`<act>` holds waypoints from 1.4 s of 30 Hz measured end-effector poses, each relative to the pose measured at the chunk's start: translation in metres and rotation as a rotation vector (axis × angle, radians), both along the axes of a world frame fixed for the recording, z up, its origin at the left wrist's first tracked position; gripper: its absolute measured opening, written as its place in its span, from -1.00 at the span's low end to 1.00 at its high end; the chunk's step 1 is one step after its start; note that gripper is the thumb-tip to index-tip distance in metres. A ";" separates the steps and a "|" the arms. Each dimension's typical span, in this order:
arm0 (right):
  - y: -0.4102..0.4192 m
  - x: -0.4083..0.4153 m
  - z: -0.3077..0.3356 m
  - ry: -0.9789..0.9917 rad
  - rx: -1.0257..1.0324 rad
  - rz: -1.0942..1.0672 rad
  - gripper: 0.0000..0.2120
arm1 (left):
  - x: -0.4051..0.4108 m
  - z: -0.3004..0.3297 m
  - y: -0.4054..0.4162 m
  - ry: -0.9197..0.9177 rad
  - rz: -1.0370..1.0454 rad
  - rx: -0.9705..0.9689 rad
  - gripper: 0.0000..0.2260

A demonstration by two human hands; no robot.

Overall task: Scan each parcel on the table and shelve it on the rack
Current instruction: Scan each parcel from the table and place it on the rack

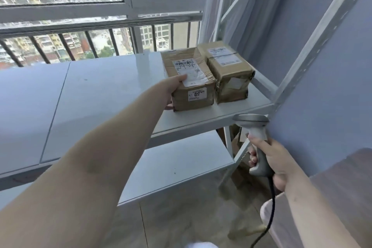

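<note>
Right hand (275,159) nearest, clenched round the scanner (257,143). Left hand (173,90) grips the left parcel (191,80) on the rack shelf (201,115), touching 1 other parcel (227,70). Shoving harder could jam them crooked.

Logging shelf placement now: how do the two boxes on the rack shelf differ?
The left box is held by the left hand; the right box stands untouched. The left box has a numbered sticker on its front; the right box's front shows only a pale patch. The right box sits farther back. Both are taped brown cardboard with white top labels, side by side.
</note>
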State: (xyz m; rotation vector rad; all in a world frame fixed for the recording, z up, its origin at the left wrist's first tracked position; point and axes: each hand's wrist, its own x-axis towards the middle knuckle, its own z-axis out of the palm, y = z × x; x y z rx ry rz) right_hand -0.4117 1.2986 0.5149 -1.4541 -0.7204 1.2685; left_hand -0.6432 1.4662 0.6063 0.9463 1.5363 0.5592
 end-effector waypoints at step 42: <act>-0.363 0.020 -0.029 0.144 -0.263 -0.572 -0.73 | 0.111 -0.169 -0.334 -0.291 -0.329 -0.283 -0.90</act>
